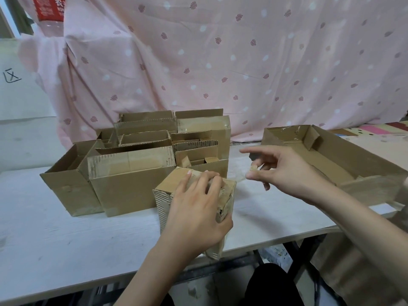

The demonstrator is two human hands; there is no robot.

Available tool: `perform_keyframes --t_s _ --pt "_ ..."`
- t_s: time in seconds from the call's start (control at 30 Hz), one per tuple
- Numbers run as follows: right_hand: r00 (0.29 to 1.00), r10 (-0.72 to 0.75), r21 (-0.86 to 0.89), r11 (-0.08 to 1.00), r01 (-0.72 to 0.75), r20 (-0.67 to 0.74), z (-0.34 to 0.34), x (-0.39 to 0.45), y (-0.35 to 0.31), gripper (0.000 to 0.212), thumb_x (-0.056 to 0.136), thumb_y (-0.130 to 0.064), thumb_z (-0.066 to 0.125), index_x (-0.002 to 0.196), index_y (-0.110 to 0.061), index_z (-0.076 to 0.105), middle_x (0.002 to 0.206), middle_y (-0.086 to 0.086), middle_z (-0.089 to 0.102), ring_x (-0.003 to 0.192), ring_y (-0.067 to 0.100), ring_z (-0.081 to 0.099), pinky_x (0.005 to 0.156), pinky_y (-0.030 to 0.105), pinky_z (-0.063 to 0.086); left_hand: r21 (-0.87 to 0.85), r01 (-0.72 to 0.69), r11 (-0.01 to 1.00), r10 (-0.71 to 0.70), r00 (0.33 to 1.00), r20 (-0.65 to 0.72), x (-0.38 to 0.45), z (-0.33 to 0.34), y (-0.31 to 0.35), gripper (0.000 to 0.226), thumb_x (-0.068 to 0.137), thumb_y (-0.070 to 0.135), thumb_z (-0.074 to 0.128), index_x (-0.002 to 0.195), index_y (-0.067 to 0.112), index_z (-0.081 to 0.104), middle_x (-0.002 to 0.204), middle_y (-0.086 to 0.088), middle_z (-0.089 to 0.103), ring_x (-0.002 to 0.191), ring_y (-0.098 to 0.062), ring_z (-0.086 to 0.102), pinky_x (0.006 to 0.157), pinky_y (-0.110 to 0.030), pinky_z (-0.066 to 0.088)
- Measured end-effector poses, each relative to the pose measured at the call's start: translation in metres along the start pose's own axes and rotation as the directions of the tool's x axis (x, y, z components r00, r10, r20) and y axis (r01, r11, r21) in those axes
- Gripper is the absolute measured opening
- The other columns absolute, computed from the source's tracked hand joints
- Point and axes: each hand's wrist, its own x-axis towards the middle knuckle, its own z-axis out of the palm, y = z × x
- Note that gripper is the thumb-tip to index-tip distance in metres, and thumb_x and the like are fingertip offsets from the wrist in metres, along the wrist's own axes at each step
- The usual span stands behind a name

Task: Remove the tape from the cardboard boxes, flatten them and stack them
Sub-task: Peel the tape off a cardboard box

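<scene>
Head view: my left hand [196, 208] lies over a small cardboard box [164, 195] at the white table's [55, 239] near edge, fingers spread across its top, thumb curled round its right side. Just right of it, my right hand [284, 171] pinches clear tape [239, 177] stretching from the box's top corner. Behind stand open boxes [132, 173]; far right, a shallow cardboard tray [331, 155]. A pink curtain [220, 62] hangs beyond.
</scene>
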Motion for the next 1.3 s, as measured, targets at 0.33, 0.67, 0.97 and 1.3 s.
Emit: perform_keyframes --t_s 0.33,0.67,0.97,1.3 --pt "0.997 -0.002 -0.329 0.944 0.026 0.071 0.022 0.016 -0.012 0.025 0.067 -0.035 0.091 0.077 -0.027 0.069 0.079 -0.013 0.062 0.066 0.011 0.06 0.066 0.036 0.054 0.012 -0.009 1.0 0.009 1.0 0.007 -0.001 0.0 0.001 0.056 0.072 0.056 0.054 0.119 0.025 0.053 0.13 0.007 0.053 0.124 -0.014 0.05 0.117 -0.045 0.027" --pt "0.988 0.055 -0.506 0.862 0.027 0.146 0.025 0.023 -0.019 0.009 0.088 -0.028 0.075 0.08 -0.024 0.077 0.065 -0.003 0.071 0.058 0.005 0.063 0.052 0.023 0.049 0.002 -0.019 1.0 0.019 0.999 -0.027 -0.001 0.001 0.001 0.056 0.069 0.053 0.058 0.115 0.022 0.055 0.127 0.005 0.056 0.122 -0.015 0.053 0.114 -0.048 0.032" --pt "0.956 0.243 -0.073 0.969 -0.234 0.165 0.022 0.025 -0.013 0.015 0.094 -0.002 0.064 0.084 0.008 0.07 0.071 0.019 0.071 0.064 0.027 0.073 0.07 0.032 0.063 -0.006 -0.014 1.0 0.014 1.0 -0.015 -0.004 -0.003 0.003 0.054 0.071 0.054 0.056 0.113 0.02 0.053 0.127 0.004 0.056 0.119 -0.016 0.054 0.114 -0.047 0.033" --pt "0.914 0.376 0.286 0.869 -0.405 0.151 0.009 0.031 0.008 0.027 0.099 0.011 0.039 0.105 0.003 0.064 0.076 0.017 0.063 0.053 0.015 0.045 0.051 0.023 0.042 0.007 0.012 1.0 -0.013 0.999 0.033 -0.003 -0.006 0.003 0.057 0.074 0.058 0.055 0.115 0.019 0.053 0.131 0.005 0.055 0.122 -0.016 0.053 0.116 -0.047 0.029"
